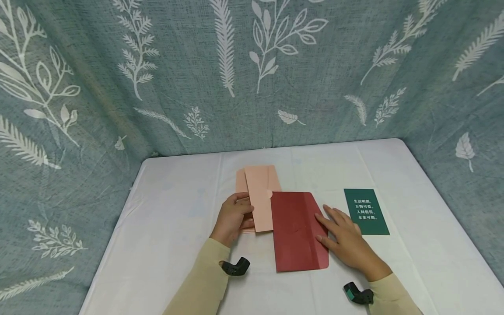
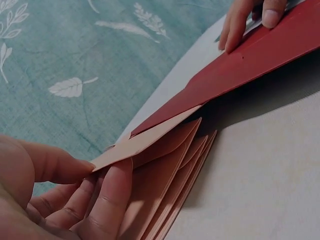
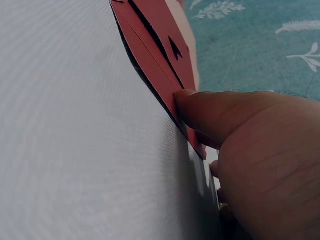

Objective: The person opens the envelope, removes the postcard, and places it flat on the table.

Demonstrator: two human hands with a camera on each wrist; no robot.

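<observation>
My left hand (image 1: 233, 216) pinches the left edge of a peach envelope (image 1: 260, 205) between thumb and fingers. More peach envelopes (image 2: 165, 185) lie under it in a fanned stack, close to the fingers. A red envelope (image 1: 293, 236) overlaps the right side of the peach one. In the left wrist view its near edge is raised, with shadow beneath. My right hand (image 1: 346, 238) holds the red envelope at its right side. The thumb (image 3: 200, 107) lies on its flap, and other fingers are partly hidden beyond the edge.
A dark green card (image 1: 367, 214) with white printed characters lies right of my right hand. White cloth covers the table (image 1: 169, 227). A green leaf-patterned curtain (image 1: 189, 65) hangs behind and at both sides. Black wrist devices (image 1: 236, 267) sit on the sleeves.
</observation>
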